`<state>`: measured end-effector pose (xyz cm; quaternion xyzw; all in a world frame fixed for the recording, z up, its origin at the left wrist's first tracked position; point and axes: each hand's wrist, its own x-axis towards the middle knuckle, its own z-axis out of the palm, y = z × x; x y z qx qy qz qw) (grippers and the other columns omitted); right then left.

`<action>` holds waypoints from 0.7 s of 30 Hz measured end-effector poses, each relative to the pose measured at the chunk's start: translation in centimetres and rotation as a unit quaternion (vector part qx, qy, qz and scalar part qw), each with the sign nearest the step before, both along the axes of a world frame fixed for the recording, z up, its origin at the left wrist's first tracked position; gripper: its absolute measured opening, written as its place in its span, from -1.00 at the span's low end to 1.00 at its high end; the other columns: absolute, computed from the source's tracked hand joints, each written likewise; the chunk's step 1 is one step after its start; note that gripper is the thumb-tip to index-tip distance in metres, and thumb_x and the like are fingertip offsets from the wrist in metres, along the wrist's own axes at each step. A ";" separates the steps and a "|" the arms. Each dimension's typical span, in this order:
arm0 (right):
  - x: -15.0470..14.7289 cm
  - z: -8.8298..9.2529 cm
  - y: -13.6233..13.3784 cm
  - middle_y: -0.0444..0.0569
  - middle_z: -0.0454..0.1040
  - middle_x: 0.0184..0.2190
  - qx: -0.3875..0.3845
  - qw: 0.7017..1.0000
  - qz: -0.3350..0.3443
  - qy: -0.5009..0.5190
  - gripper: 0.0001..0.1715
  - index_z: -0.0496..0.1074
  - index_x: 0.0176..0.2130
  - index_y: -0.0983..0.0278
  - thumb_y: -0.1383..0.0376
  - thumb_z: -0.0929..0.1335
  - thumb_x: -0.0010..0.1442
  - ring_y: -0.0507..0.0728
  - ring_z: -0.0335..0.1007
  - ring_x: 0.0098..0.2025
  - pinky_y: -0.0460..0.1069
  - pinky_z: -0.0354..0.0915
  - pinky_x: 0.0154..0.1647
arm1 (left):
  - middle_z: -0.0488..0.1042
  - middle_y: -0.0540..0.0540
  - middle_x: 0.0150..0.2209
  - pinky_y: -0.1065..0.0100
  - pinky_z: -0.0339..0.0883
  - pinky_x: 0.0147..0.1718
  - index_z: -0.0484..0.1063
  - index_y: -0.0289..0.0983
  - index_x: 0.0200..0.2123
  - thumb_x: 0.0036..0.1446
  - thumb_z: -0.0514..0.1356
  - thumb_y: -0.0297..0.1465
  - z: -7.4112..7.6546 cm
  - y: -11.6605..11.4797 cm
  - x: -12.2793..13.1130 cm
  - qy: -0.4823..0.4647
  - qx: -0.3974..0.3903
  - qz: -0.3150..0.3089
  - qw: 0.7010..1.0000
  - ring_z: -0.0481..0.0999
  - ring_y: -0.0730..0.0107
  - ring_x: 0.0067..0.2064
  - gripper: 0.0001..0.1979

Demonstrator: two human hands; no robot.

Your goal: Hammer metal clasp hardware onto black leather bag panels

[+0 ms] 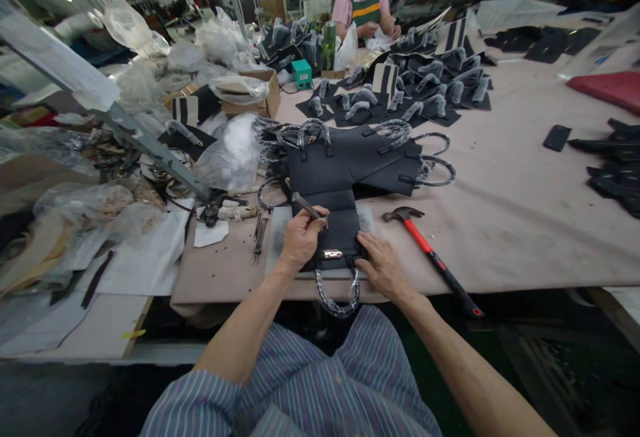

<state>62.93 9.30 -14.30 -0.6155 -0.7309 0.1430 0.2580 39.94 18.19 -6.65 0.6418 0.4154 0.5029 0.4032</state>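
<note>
My left hand (303, 240) is closed around a metal punch (309, 205), a slim bar slanting up and left over a black handbag piece (340, 220). Under my right hand (383, 263) lies the right edge of that piece, its fingers and thumb gripping there. Between my hands a shiny metal clasp (331, 254) shows near the lower end. A plastic-wrapped handle (339, 297) hangs over the table's front edge. Beneath the piece is a pale slab (277, 240). To the right rests a hammer (425, 243) with a red and black grip.
More black bag pieces (320, 160) with wrapped handles are stacked just beyond. Slim metal tools (260, 240) lie at left, near a grey slanted post (140, 133) and plastic bags (233, 150). Across the table (500, 223) a person (363, 7) works behind more pieces.
</note>
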 end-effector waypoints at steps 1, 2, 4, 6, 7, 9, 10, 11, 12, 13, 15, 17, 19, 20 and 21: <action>-0.1 0.4 -0.1 0.11 0.27 0.34 -0.011 1.000 -0.003 -0.007 -0.37 0.25 0.35 0.18 0.24 0.28 0.33 0.35 0.13 0.39 0.46 0.08 0.33 | 0.63 -0.11 -0.13 0.29 0.46 -0.06 0.54 -0.25 -0.16 0.23 0.23 -0.38 0.0 -0.1 -1.6 -0.002 -0.005 0.013 1.000 0.61 0.29 -0.09 -0.86; -0.3 0.8 -0.1 0.11 0.28 0.34 -0.018 1.000 -0.006 -0.012 -0.38 0.25 0.34 0.17 0.25 0.27 0.33 0.35 0.14 0.38 0.49 0.04 0.33 | 0.64 -0.11 -0.13 0.27 0.46 -0.05 0.54 -0.25 -0.16 0.24 0.23 -0.36 -0.3 -0.4 -3.2 0.001 -0.013 0.025 1.000 0.62 0.27 -0.08 -0.85; -1.1 1.9 -0.3 0.11 0.28 0.34 -0.017 1.000 -0.008 -0.020 -0.40 0.26 0.33 0.18 0.23 0.27 0.34 0.35 0.15 0.38 0.52 -0.03 0.35 | 0.65 -0.12 -0.14 0.23 0.46 -0.01 0.56 -0.25 -0.15 0.23 0.25 -0.31 -1.4 -1.4 -5.9 0.017 -0.029 0.039 0.999 0.63 0.24 -0.06 -0.82; -2.6 2.9 -0.4 0.13 0.24 0.36 -0.003 0.999 0.007 -0.033 -0.41 0.28 0.32 0.21 0.19 0.29 0.35 0.37 0.11 0.39 0.52 -0.09 0.37 | 0.65 -0.14 -0.13 0.18 0.45 0.04 0.56 -0.26 -0.15 0.23 0.26 -0.29 -2.7 -2.5 -7.7 0.029 -0.038 0.040 0.998 0.63 0.21 -0.04 -0.81; -3.5 3.4 -0.3 0.14 0.22 0.37 0.002 0.999 0.023 -0.042 -0.40 0.29 0.31 0.23 0.17 0.31 0.34 0.39 0.09 0.40 0.52 -0.10 0.38 | 0.65 -0.15 -0.12 0.16 0.45 0.06 0.56 -0.26 -0.16 0.23 0.27 -0.29 -3.3 -3.0 -8.2 0.030 -0.040 0.039 0.998 0.63 0.20 -0.03 -0.80; -5.3 4.0 -0.1 0.14 0.19 0.38 0.001 0.996 0.060 -0.068 -0.41 0.32 0.29 0.25 0.17 0.34 0.33 0.40 0.05 0.42 0.50 -0.10 0.38 | 0.65 -0.16 -0.11 0.13 0.45 0.09 0.56 -0.26 -0.16 0.23 0.27 -0.28 -4.1 -3.8 -8.4 0.025 -0.042 0.038 0.998 0.63 0.19 -0.02 -0.80; -6.0 4.1 0.1 0.14 0.20 0.38 -0.004 0.994 0.070 -0.080 -0.43 0.33 0.28 0.25 0.19 0.35 0.33 0.40 0.04 0.42 0.49 -0.09 0.38 | 0.65 -0.16 -0.11 0.12 0.46 0.09 0.56 -0.26 -0.16 0.23 0.27 -0.28 -4.4 -4.1 -8.3 0.019 -0.040 0.037 0.998 0.63 0.19 -0.02 -0.81; -6.7 4.1 0.4 0.13 0.20 0.38 -0.010 0.993 0.074 -0.090 -0.45 0.35 0.27 0.24 0.21 0.35 0.34 0.39 0.03 0.42 0.49 -0.08 0.38 | 0.65 -0.15 -0.11 0.12 0.46 0.10 0.56 -0.26 -0.17 0.23 0.27 -0.28 -4.5 -4.2 -8.2 0.015 -0.035 0.036 0.999 0.63 0.19 -0.02 -0.81; -7.1 4.0 0.6 0.11 0.21 0.38 -0.016 0.993 0.072 -0.097 -0.47 0.36 0.26 0.24 0.23 0.34 0.34 0.38 0.03 0.43 0.48 -0.07 0.38 | 0.65 -0.15 -0.11 0.12 0.46 0.10 0.57 -0.25 -0.18 0.23 0.28 -0.29 -4.7 -4.3 -8.0 0.012 -0.028 0.035 0.999 0.63 0.19 -0.02 -0.82; -7.4 3.8 0.8 0.10 0.21 0.38 -0.021 0.992 0.069 -0.101 -0.48 0.36 0.26 0.23 0.25 0.34 0.35 0.37 0.02 0.43 0.47 -0.07 0.38 | 0.65 -0.15 -0.11 0.12 0.47 0.11 0.57 -0.25 -0.18 0.23 0.28 -0.30 -4.8 -4.4 -7.8 0.009 -0.019 0.031 0.999 0.63 0.20 -0.02 -0.84; -7.6 3.4 1.2 0.08 0.20 0.39 -0.026 0.992 0.063 -0.102 -0.47 0.35 0.28 0.22 0.26 0.33 0.35 0.35 0.00 0.44 0.46 -0.07 0.38 | 0.65 -0.14 -0.11 0.12 0.48 0.11 0.57 -0.24 -0.20 0.23 0.28 -0.33 -5.0 -4.5 -7.5 0.008 0.005 0.023 1.000 0.64 0.22 -0.02 -0.87; -7.5 3.1 1.3 0.07 0.18 0.40 -0.028 0.992 0.062 -0.102 -0.47 0.34 0.28 0.20 0.26 0.33 0.36 0.34 -0.01 0.44 0.45 -0.07 0.39 | 0.65 -0.14 -0.11 0.13 0.49 0.10 0.57 -0.24 -0.20 0.23 0.28 -0.36 -5.3 -4.5 -7.4 0.012 0.029 0.015 0.999 0.64 0.23 -0.03 -0.89; -7.4 3.0 1.3 0.05 0.17 0.40 -0.027 0.993 0.059 -0.100 -0.46 0.34 0.29 0.18 0.25 0.33 0.36 0.34 -0.01 0.45 0.44 -0.08 0.40 | 0.65 -0.15 -0.11 0.13 0.50 0.08 0.57 -0.24 -0.20 0.23 0.28 -0.39 -5.7 -4.6 -7.4 0.016 0.047 0.006 0.999 0.64 0.23 -0.03 -0.90; -7.4 2.9 1.3 0.04 0.17 0.41 -0.027 0.993 0.058 -0.099 -0.45 0.33 0.29 0.17 0.25 0.33 0.35 0.34 -0.02 0.45 0.44 -0.08 0.40 | 0.65 -0.16 -0.11 0.12 0.50 0.08 0.57 -0.25 -0.20 0.23 0.28 -0.40 -5.8 -4.6 -7.5 0.019 0.052 0.001 0.998 0.64 0.22 -0.03 -0.90; -7.4 2.9 1.2 0.04 0.17 0.41 -0.027 0.993 0.058 -0.098 -0.45 0.33 0.30 0.17 0.24 0.34 0.35 0.34 -0.02 0.45 0.43 -0.08 0.40 | 0.65 -0.16 -0.10 0.12 0.50 0.08 0.57 -0.25 -0.20 0.23 0.28 -0.41 -5.9 -4.6 -7.5 0.023 0.055 -0.004 0.998 0.64 0.22 -0.03 -0.91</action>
